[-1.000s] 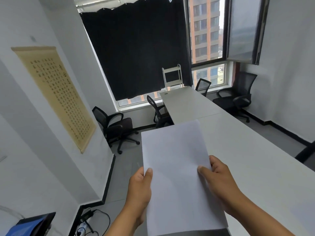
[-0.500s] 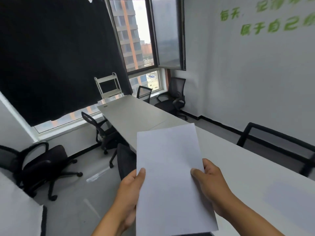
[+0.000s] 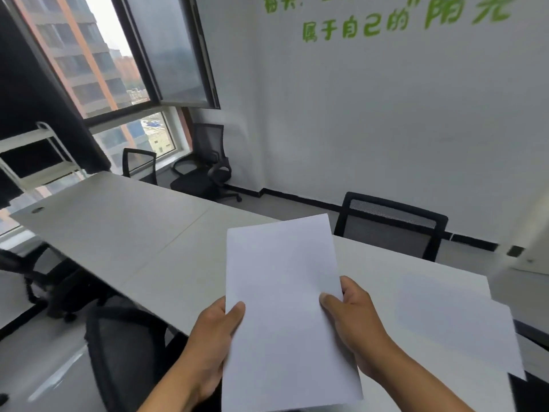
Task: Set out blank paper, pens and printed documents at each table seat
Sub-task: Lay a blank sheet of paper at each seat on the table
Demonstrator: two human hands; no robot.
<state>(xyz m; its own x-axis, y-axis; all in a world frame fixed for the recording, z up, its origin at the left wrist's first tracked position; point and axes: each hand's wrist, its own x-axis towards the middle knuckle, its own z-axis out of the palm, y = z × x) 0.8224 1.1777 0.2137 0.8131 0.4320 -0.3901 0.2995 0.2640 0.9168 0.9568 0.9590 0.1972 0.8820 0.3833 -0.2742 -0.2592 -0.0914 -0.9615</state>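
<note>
Left hand point(image 3: 214, 337) and right hand point(image 3: 353, 319) both gripping blank paper stack point(image 3: 285, 307) by its side edges, thumbs on top, holding it above long table point(image 3: 118, 233). Second sheet point(image 3: 457, 319) lying at right table edge. Black chair point(image 3: 389, 227) standing across table, another chair point(image 3: 127, 352) sitting near left.

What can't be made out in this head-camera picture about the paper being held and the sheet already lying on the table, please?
- Paper, head view: whether it is one sheet or a stack; only the blank top face shows.
- Left hand and right hand: the fingers are hidden beneath the paper; only the thumbs show on top.
- Sheet on the table: motion-blurred, so any print cannot be told.
- Green wall lettering: cut off by the top edge.
</note>
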